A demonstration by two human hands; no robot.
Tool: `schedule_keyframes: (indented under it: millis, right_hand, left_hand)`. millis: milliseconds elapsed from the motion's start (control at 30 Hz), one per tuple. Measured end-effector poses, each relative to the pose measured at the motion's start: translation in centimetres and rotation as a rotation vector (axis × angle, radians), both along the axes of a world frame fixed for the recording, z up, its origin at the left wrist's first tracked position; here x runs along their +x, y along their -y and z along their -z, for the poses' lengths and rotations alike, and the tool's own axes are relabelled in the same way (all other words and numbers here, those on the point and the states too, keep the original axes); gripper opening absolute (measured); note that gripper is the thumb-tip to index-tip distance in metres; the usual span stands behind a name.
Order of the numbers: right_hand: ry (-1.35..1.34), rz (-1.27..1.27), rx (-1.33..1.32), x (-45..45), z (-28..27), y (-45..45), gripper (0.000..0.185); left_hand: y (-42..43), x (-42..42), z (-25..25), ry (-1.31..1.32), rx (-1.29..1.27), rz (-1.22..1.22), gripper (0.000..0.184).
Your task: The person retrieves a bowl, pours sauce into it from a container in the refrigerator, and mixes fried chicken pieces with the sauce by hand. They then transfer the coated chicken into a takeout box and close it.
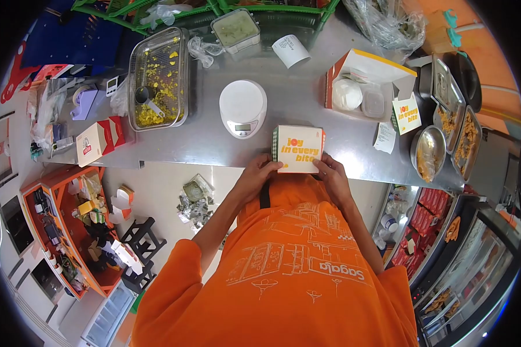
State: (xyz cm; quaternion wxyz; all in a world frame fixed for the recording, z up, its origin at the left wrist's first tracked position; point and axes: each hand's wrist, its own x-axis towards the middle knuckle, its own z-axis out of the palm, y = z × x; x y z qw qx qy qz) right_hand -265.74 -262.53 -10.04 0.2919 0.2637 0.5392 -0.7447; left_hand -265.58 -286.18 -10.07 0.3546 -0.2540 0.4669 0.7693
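A small cardboard food box [298, 144], cream with yellow "joy in every bite" lettering, is at the near edge of the metal table, its lid closed. My left hand [259, 172] grips its left lower corner, thumb on top. At the right lower corner, my right hand [332, 173] holds it the same way. Just beyond the box, to the left, lies a white kitchen scale [243, 107] with nothing on its plate. What is inside the box is hidden.
An open meal box [369, 81] with a round white wrapped item stands right. Steel bowl [429, 153] and trays [466, 141] of fried food are at far right. A mesh-lined tray [179, 110] with yellow bits and a black scoop [147, 97] is left, near a red-white carton [95, 141].
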Motion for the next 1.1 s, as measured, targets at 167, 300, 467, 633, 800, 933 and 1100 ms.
schedule_keyframes:
  millis: [167,300,467,633,800,933,1100]
  right_hand:
    - [-0.010,0.024,-0.009,0.3,0.0,0.2,0.022]
    - [0.016,0.034,0.002,0.2,-0.3,0.3,0.020]
    - [0.003,0.000,0.018,0.4,0.8,-0.1,0.018]
    - [-0.015,0.014,0.020,0.5,0.8,0.2,0.016]
    - [-0.042,-0.051,0.081,0.8,1.7,-0.4,0.015]
    - [-0.063,-0.061,0.099,0.6,1.0,-0.1,0.017]
    - [-0.095,-0.096,0.141,0.8,1.2,-0.2,0.018]
  left_hand:
    - [-0.5,-0.5,-1.5,0.022,-0.043,-0.014,0.038]
    - [-0.5,-0.3,-0.8,0.067,-0.022,-0.114,0.039]
    - [-0.5,0.1,0.3,0.119,0.045,-0.182,0.040]
    - [-0.2,0.1,0.5,0.084,0.031,-0.151,0.040]
    - [0.2,0.1,1.6,0.030,0.050,-0.111,0.037]
    - [0.3,0.4,2.0,-0.009,0.049,-0.141,0.034]
    - [0.4,0.2,2.0,-0.142,-0.118,-0.052,0.040]
